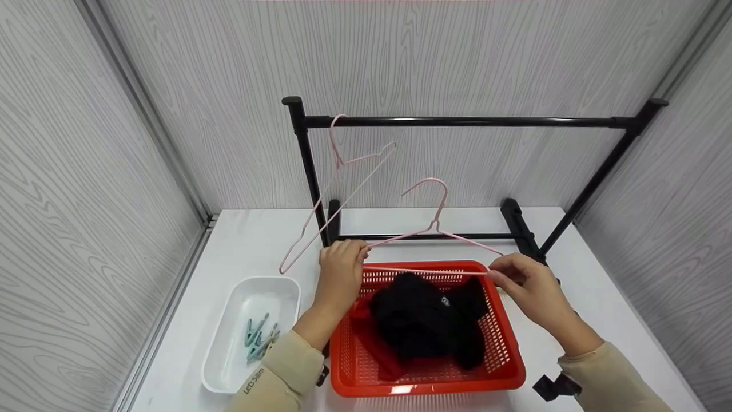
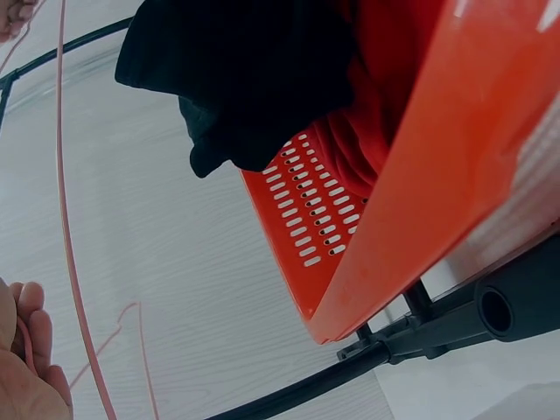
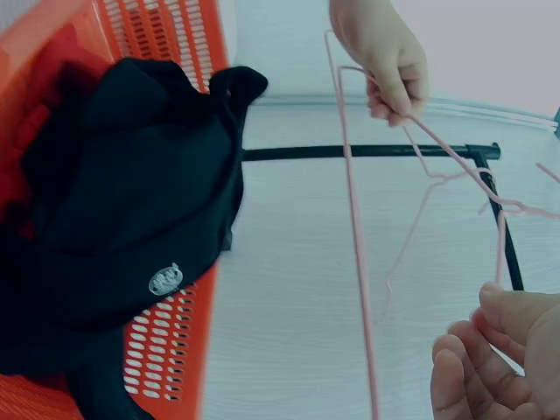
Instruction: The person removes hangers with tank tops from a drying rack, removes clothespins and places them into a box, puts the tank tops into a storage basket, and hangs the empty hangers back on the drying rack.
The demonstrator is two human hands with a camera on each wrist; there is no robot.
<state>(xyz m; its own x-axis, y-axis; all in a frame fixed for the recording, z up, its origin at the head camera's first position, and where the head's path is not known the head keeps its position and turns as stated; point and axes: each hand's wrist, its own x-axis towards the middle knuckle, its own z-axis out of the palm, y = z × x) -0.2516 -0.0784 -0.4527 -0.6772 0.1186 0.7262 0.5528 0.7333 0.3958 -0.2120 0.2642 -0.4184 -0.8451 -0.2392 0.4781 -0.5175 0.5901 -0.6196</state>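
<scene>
Between both hands a pink clothes hanger (image 1: pixel 437 224) is held up above the basket, its hook pointing upward. My left hand (image 1: pixel 343 266) grips the hanger's left end with curled fingers. At the other end, my right hand (image 1: pixel 529 286) pinches the hanger between thumb and fingers; the right wrist view shows the thumb (image 3: pixel 516 306) against the wire. Below lies a red plastic basket (image 1: pixel 429 389) with a crumpled black garment (image 1: pixel 417 320) bearing a small white logo, and a red cloth (image 1: pixel 374 337) partly under it.
A black clothes rack (image 1: pixel 469 122) stands behind the basket. A second pink hanger (image 1: pixel 311 212) hangs by its hook at the left of the rail. To the left, a white tray (image 1: pixel 217 355) holds several green clothespins (image 1: pixel 257 343). Wood-grain panels (image 1: pixel 457 57) enclose the white table (image 1: pixel 240 240).
</scene>
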